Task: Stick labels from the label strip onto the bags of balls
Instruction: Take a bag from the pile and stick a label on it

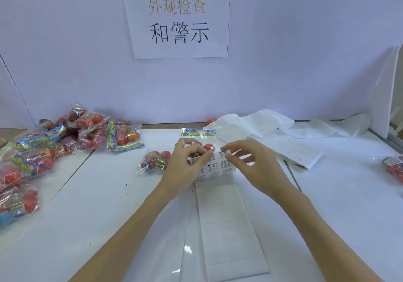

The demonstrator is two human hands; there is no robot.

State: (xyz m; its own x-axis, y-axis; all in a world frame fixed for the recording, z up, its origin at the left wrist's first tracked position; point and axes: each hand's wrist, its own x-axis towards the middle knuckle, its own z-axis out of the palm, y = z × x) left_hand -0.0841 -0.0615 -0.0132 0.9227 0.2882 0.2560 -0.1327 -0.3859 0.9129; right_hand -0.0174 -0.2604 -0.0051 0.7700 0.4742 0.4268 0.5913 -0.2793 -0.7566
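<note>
On the white worktop (87, 227) the label strip (229, 227) runs away from the viewer. The left hand (185, 166) pinches a label (199, 158) at the strip's far end; the right hand (246, 164), fingers loosely curled, seems to touch it. A bag of balls (199, 139) lies just beyond, more bags (43, 146) far left, a paper sign (177, 18) on the white partition behind.

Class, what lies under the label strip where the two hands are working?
A bag of balls lies under the label strip; its colourful top and red balls show. Its lower part is covered.

Label strip (220, 166) atop ball bag (199, 139)
</note>
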